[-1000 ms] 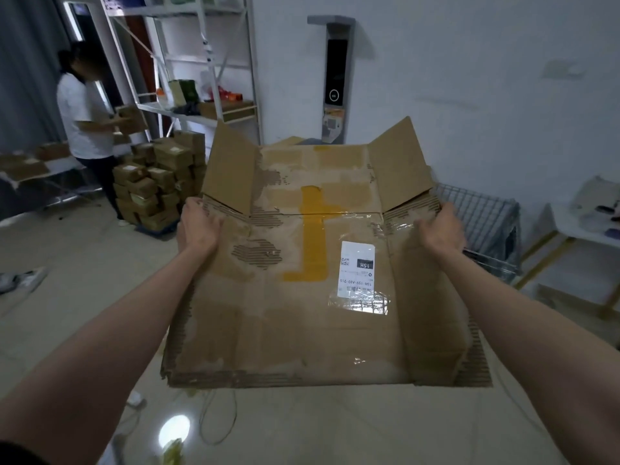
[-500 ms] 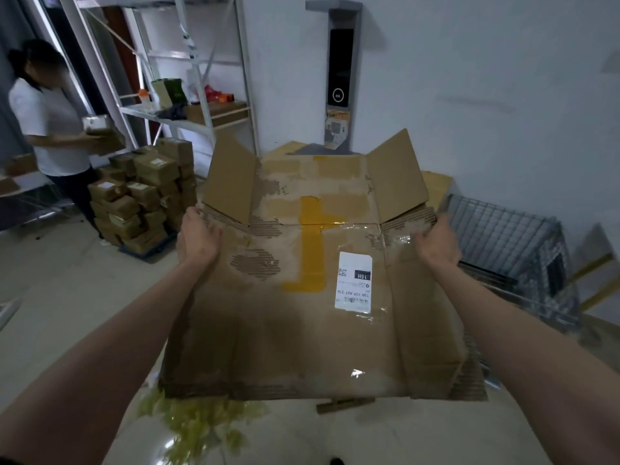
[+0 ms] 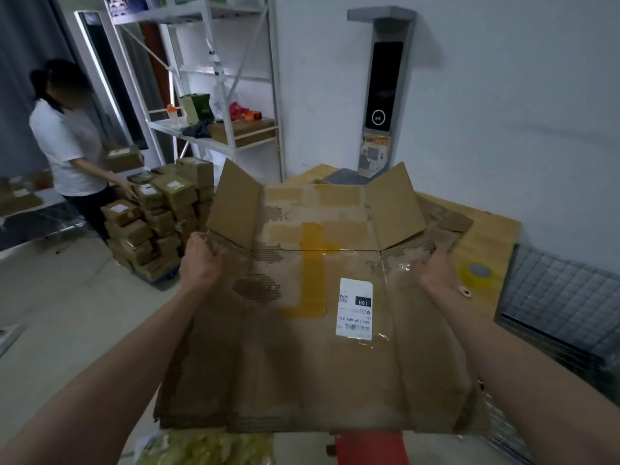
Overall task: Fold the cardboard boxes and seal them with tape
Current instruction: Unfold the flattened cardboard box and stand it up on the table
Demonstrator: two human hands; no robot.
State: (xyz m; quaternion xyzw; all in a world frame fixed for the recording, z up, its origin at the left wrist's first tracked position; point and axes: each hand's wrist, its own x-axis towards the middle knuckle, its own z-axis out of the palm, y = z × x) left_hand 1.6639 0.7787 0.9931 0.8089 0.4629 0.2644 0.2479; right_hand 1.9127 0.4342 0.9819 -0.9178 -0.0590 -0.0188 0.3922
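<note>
- The left hand [image 3: 200,260] curls its fingers over the left edge of the cardboard box [image 3: 315,307], gripping just below the raised left flap [image 3: 235,204]; the fingertips are tucked under the edge, out of sight.
- The right hand [image 3: 434,268] clasps the right edge the same way, thumb on top, beside the raised right flap [image 3: 394,206]; how its other fingers lie underneath cannot be told.
- The box is held up in the air between both hands, in front of the person, still collapsed flat. Only the two far flaps stand up; the near end hangs as one flat sheet.
- Its face is worn: torn paper, old yellow tape [image 3: 313,273], a white label [image 3: 355,308].
- Judging by this, the folding has hardly begun: the box has to be opened into shape, the flaps closed, then taped.
- A roll of tape [image 3: 478,273] lies on the wooden table [image 3: 483,236] to the right, just past the right wrist, untouched.
- Far left, another person stands by a stack of sealed boxes [image 3: 161,216].
</note>
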